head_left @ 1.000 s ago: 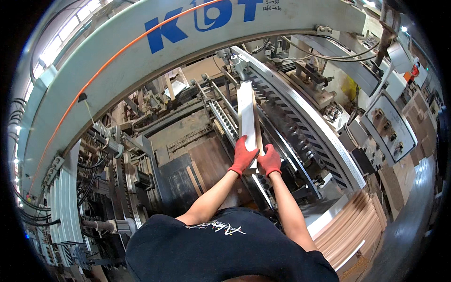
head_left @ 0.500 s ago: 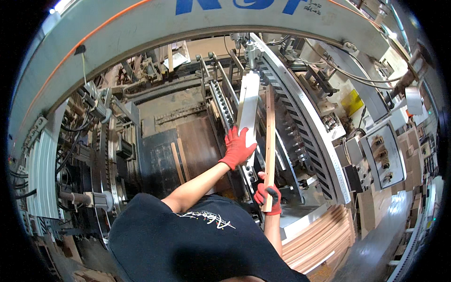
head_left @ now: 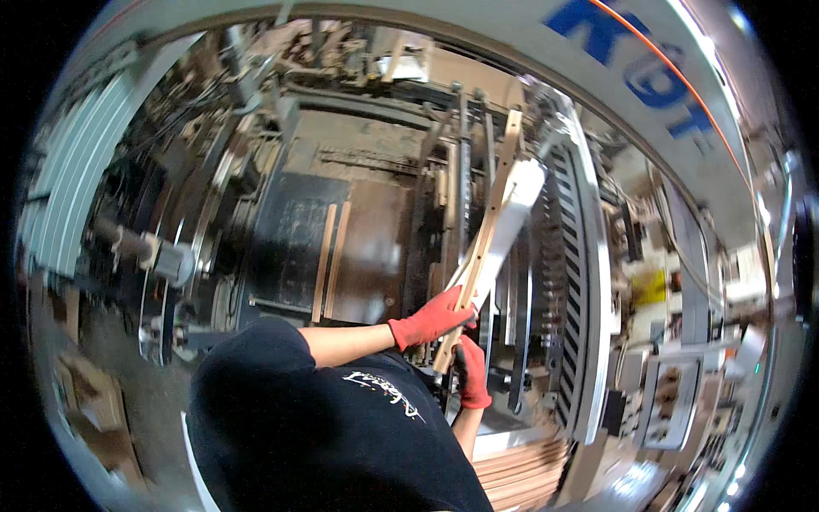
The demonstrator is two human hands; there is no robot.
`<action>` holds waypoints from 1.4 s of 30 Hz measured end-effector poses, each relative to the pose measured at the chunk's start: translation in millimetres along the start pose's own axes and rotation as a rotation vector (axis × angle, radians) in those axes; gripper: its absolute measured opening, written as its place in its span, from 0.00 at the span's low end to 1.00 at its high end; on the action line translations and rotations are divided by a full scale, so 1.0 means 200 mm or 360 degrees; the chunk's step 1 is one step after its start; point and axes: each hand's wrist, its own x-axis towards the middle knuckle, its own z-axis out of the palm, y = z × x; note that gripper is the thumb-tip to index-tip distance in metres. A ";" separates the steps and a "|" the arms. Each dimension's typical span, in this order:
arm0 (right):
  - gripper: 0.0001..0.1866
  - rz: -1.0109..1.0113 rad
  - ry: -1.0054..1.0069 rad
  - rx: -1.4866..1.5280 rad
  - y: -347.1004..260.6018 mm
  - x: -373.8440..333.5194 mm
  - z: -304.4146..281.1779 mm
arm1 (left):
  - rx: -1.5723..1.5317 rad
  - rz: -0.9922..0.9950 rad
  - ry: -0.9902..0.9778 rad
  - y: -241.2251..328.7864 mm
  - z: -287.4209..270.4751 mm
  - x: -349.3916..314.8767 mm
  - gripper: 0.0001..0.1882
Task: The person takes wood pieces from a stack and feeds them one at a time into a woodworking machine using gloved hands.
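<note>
Fingers (head_left: pixel 461 317) of the left hand (head_left: pixel 432 319) are curled over the near part of a drilled wooden strip (head_left: pixel 488 225), with little gap left between them and the wood. Whether the white-faced strip (head_left: pixel 515 219) behind it is also gripped by them cannot be told. By the right hand (head_left: pixel 472 371), the near end of the pair is met from below; its fingers are mostly hidden, so how far they are closed, and on which piece, cannot be told.

Both strips are held at a slant to the left of the striped rail (head_left: pixel 569 243), the far end of the white-faced one being nearest to it. For good control, the long far ends are best kept clear of the striped rail, since both hands are placed at the near end and any twist there is likely to be magnified. A firm, even grip is called for, with the drilled face left unscuffed and the two pieces kept from sliding on each other.

No container can be made out for certain. Well to the left of the striped rail, two thin wooden slats (head_left: pixel 324 260) are laid on a dark panel (head_left: pixel 371 247). Below its near end, wooden strips are gathered in a stack (head_left: pixel 522 474). Far to its left, brown boards (head_left: pixel 95 394) are seen; whether a box is formed by them is too blurred to tell.
</note>
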 end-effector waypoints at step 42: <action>0.45 0.0175 0.0696 -0.1162 0.46 -0.18 0.10 | 0.1959 -0.1310 0.2157 -1.47 -2.44 -0.36 0.12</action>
